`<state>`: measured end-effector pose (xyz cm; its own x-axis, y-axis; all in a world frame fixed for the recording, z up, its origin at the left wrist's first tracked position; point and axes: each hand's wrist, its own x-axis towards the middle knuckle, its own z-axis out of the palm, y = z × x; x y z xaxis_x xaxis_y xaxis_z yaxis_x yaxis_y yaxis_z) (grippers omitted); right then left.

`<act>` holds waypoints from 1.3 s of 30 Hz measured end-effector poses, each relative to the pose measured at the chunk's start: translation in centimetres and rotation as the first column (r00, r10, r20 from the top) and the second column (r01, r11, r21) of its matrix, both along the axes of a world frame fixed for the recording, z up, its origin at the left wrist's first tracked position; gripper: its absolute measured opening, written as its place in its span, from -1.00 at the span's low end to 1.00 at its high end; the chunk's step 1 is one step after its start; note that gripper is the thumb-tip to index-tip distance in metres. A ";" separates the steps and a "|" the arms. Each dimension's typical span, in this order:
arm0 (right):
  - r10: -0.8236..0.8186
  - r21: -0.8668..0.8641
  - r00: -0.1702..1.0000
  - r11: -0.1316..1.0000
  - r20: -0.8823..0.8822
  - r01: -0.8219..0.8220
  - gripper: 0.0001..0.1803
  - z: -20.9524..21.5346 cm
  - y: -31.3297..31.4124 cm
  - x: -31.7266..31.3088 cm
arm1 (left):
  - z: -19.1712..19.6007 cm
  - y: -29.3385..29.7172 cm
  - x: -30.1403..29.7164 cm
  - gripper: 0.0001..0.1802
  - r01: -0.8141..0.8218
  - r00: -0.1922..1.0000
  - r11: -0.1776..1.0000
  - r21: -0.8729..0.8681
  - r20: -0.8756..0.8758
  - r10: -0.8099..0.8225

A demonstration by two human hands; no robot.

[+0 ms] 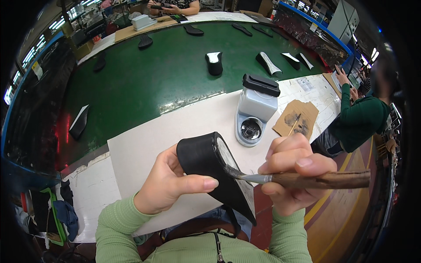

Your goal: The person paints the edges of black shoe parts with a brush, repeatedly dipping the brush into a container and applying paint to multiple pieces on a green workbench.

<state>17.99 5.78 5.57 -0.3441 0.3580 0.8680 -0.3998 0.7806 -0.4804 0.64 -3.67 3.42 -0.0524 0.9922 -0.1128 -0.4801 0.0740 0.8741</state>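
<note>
Brush (259, 178) clasped in right fingers (291, 158) wants light, even strokes just left of them; left hand (161, 185) grasps black sole (197, 160), ideally steady.

left hand (163, 186) partly hidden behind black sole (205, 160), co-worker's head (386, 72) blurred

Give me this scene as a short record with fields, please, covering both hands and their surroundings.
Left hand: holds a black wedge-shaped piece with a pale face
Right hand: grips a brown wooden-handled brush with a metal ferrule
Brush tip: at the edge of the piece's pale face
Beyond the hands: pale plastic dispenser with a round dark cup; stained brown cardboard to its right
Flat green surface: several black curved pieces, some white-faced
Nearby: person in a dark green top, right side
</note>
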 end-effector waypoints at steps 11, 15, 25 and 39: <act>0.064 -0.417 0.969 0.894 -0.239 -0.162 -0.45 -0.6 0.0 0.3 | -0.7 0.0 -0.5 -0.42 -0.025 0.999 0.998 0.059 -0.045 0.027; -0.092 -0.397 0.968 0.918 -0.235 -0.009 -0.43 -0.5 0.2 -0.4 | -0.8 0.1 -0.2 -0.41 -0.023 0.995 0.998 0.064 -0.092 0.029; -0.090 -0.327 0.969 0.945 -0.229 0.011 -0.43 -1.1 -0.2 -1.9 | -0.4 -0.3 0.1 -0.36 -0.111 0.969 0.984 0.136 -0.205 0.138; -0.025 -0.252 0.983 0.967 -0.183 -0.023 -0.43 -1.1 -0.2 -1.7 | -0.5 -0.2 0.0 -0.37 -0.142 0.958 0.978 0.152 -0.228 0.175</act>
